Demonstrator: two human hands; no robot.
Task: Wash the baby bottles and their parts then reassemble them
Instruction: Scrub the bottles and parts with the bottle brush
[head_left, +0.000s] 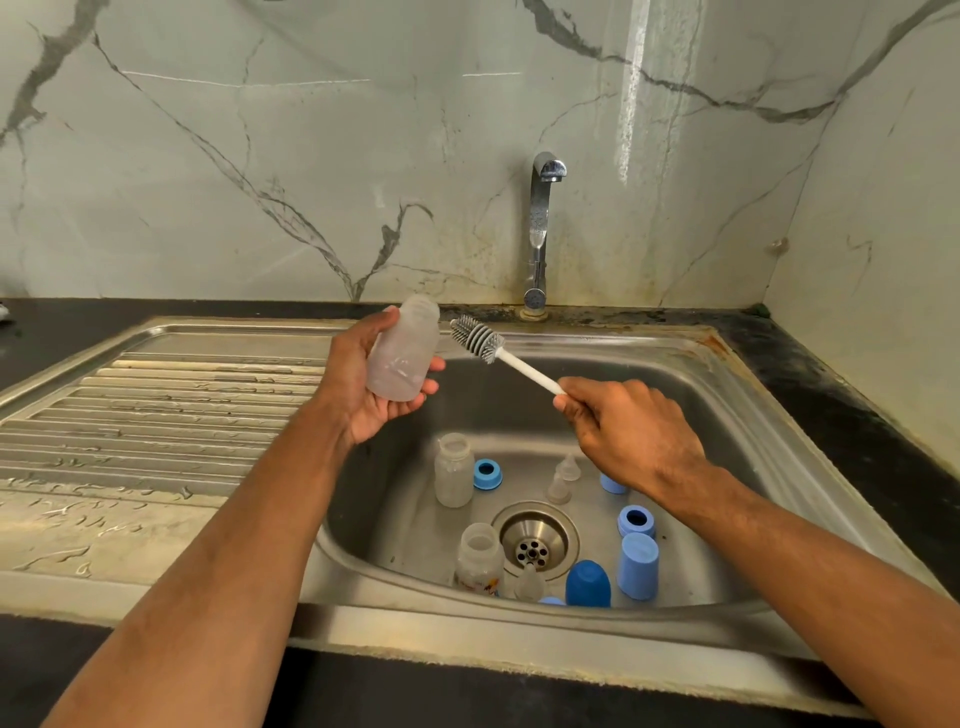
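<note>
The left hand (363, 384) grips a clear bottle (404, 353) above the far left edge of the steel sink (727, 395), fingers curled round its body. The bottle's long axis tilts slightly, open neck pointing up and far right. The right hand (628, 431) grips the white handle of a bottle brush (498, 353); the brush runs diagonally, its grey bristle head pointing far left, just beside the bottle's neck, not inside it. In the basin stand two more clear bottles (453, 470), clear teats (563, 475), blue collar rings (487, 474) and blue caps (638, 566) around the drain (535, 540). A ribbed drainboard (156, 410) lies left. A chrome tap (540, 223) rises before marbled wall tiles (260, 156); the counter (831, 384) is black.
</note>
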